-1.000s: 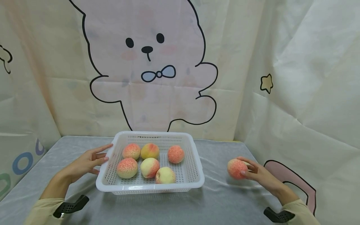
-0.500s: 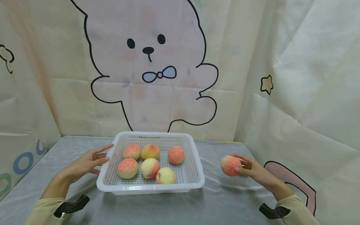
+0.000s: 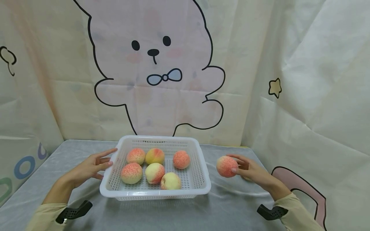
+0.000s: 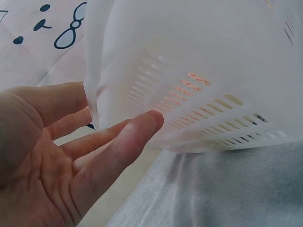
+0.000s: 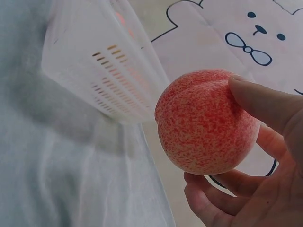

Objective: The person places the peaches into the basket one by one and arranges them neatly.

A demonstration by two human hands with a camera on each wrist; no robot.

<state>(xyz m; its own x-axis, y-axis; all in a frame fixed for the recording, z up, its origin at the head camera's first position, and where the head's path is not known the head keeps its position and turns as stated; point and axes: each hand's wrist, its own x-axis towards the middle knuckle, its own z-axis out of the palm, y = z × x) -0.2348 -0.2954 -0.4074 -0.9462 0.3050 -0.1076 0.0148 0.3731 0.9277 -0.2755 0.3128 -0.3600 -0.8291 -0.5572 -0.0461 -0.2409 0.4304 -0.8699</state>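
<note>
My right hand holds a red-speckled peach between thumb and fingers, above the table to the right of a white plastic basket. The right wrist view shows the thumb on one side of this peach and fingers on the other. Several peaches lie in the basket, among them a yellow-red one, a pale one and a reddish one standing apart on the right. My left hand touches the basket's left side with extended fingers; in the left wrist view a fingertip rests against the slotted wall.
A grey cloth covers the table. Behind it hangs a pale curtain with a cartoon bear, and further curtains stand at both sides. Each wrist wears a black band mount.
My right hand has carried the peach leftward and slightly up, closer to the basket. The left hand, the basket and the peaches in it look the same.
</note>
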